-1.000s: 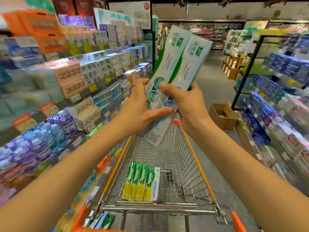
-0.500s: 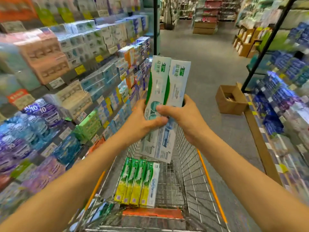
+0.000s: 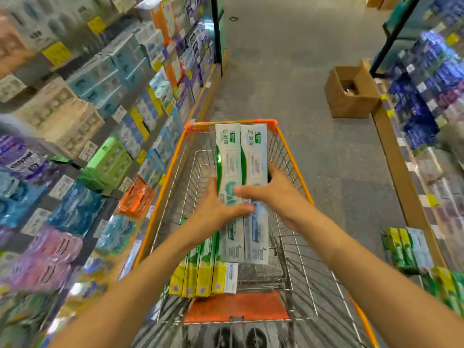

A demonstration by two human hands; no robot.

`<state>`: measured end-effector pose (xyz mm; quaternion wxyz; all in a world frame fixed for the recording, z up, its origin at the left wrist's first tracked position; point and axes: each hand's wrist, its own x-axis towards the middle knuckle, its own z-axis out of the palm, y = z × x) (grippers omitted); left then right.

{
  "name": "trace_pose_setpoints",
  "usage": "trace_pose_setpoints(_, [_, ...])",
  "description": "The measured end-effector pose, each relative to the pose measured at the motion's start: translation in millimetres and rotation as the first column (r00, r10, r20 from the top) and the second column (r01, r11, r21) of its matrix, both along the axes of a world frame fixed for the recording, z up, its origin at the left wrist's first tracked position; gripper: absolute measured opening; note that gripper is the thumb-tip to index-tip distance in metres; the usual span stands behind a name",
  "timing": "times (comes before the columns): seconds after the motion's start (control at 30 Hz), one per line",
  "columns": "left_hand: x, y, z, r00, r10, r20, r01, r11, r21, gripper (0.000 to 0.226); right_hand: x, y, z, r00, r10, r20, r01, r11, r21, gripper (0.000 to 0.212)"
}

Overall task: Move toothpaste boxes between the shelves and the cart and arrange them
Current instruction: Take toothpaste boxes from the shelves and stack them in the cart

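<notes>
Over the cart (image 3: 293, 156), my left hand (image 3: 216, 212) and right hand (image 3: 273, 194) clasp 2 white toothpaste boxes (image 3: 242, 172) in a two-handed grip; placing step, next lowering them beside the yellow-green boxes (image 3: 198, 272).

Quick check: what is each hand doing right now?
Left hand: holding the white toothpaste boxes.
Right hand: holding the same boxes.

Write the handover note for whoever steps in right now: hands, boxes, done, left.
Left hand and right hand together grip two white-green toothpaste boxes, held side by side over the cart.
Row of green-yellow boxes already lies in the basket, near end, left side.
Done: that row is loaded.
Left: set the held pair down in the cart and square it up.
</notes>
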<state>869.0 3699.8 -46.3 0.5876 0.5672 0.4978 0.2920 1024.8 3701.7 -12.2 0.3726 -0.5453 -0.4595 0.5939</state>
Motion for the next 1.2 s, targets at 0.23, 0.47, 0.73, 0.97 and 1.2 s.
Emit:
trace_pose_setpoints(0.23, [6, 1, -59, 0.991, 0.047, -0.123, -0.061, 0.992, -0.110, 0.096, 22, 13, -74, 1.000, -0.023, 0.005, 0.023, 0.989, -0.149, 0.055])
trace_pose_setpoints(0.47, [-29, 2, -106, 0.944, 0.231, -0.236, -0.272, 0.949, -0.158, 0.072, 43, 27, -180, 0.982, -0.162, 0.098, 0.187, 0.911, -0.368, 0.049])
trace_pose_setpoints(0.73, [-27, 30, -147, 0.942, 0.259, -0.215, -0.287, 0.952, -0.109, 0.069, 17, 32, -308, 0.978, -0.103, 0.182, 0.171, 0.892, -0.418, 0.112])
trace_pose_setpoints(0.97, [-25, 33, -165, 0.954, 0.217, -0.206, -0.244, 0.963, -0.112, 0.057, 3, 22, -358, 0.963, 0.123, 0.239, 0.033, 0.829, -0.559, 0.031])
trace_pose_setpoints(1.2, [-24, 29, -181, 0.958, 0.191, -0.211, -0.223, 0.965, -0.139, 0.051, -7, 17, -400, 0.903, 0.185, 0.388, 0.084, 0.810, -0.580, 0.046])
